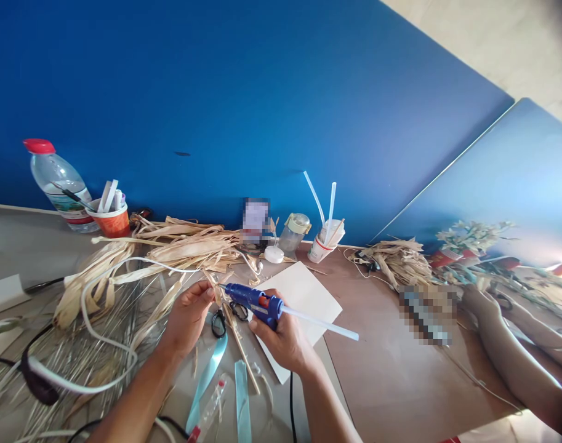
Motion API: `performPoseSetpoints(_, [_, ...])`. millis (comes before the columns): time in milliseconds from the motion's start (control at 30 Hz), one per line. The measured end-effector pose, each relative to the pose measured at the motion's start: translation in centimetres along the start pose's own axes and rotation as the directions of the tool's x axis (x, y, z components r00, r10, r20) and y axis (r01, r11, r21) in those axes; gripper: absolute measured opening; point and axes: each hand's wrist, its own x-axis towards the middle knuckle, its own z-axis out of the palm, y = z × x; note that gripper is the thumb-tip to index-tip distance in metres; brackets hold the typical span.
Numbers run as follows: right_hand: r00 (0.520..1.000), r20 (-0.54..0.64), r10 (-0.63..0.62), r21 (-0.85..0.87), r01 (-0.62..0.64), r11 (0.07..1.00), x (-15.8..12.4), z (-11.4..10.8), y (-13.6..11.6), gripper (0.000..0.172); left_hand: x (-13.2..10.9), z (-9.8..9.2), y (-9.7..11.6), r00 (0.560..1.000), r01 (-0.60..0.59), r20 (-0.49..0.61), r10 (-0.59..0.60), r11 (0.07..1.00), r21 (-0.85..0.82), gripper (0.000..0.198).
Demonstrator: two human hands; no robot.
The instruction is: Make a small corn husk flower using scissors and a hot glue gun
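Note:
My right hand [283,338] is wrapped round a blue hot glue gun [246,297], and a long translucent glue stick [322,322] juts from its back end. The gun's nozzle points left, close to the fingertips of my left hand [188,314]. Those fingers are closed in a pinch on a strip of dried corn husk [210,278]; whether the nozzle touches it I cannot tell. Below the gun lies a thin pale stick [244,351]. Black-handled scissors [218,324] rest near it, beside light blue ribbon [207,372]. White paper [303,295] lies behind my right hand.
Dried husks [188,243] and thin wires [100,351] cover the left side, crossed by a white cable [84,307]. Along the blue partition [262,111] stand a bottle [61,184], an orange cup [113,220], a jar [293,237] and a cup with glue sticks [321,249]. Another person's arms [506,344] reach in at right.

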Motion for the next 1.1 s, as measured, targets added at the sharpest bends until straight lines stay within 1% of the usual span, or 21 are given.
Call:
performPoseSetpoints(133, [0.998,0.058,0.015,-0.039,-0.013,0.999,-0.07,0.08,0.11,0.017,0.06,-0.13,-0.09,1.0,-0.009,0.013,0.009,1.0,-0.011,0.021])
performPoseSetpoints(267, [0.997,0.071,-0.024,-0.068,0.028,0.997,-0.12,0.33,0.23,0.021,0.12,-0.25,-0.18,1.0,-0.015,0.02,0.015,1.0,-0.021,0.021])
performPoseSetpoints(567, [0.998,0.051,-0.042,-0.092,0.046,0.995,-0.07,0.58,0.15,0.023,-0.01,0.09,0.25,1.0,0.006,0.001,-0.006,0.996,-0.091,0.024])
performPoseSetpoints(833, [0.996,0.036,-0.083,-0.14,0.088,0.986,-0.14,0.85,-0.06,0.017,0.03,0.25,0.37,0.999,0.02,-0.034,-0.027,0.98,-0.199,0.021])
performPoseSetpoints(967, [0.997,0.033,-0.069,-0.121,0.072,0.99,-0.1,0.87,-0.16,0.017,0.09,0.23,0.44,0.999,0.037,-0.028,-0.045,0.973,-0.226,0.025])
performPoseSetpoints(1100, [0.997,0.038,-0.062,-0.034,0.064,0.997,-0.07,0.59,0.0,0.021,0.11,0.3,0.68,0.998,0.06,-0.016,-0.066,0.967,-0.249,0.028])
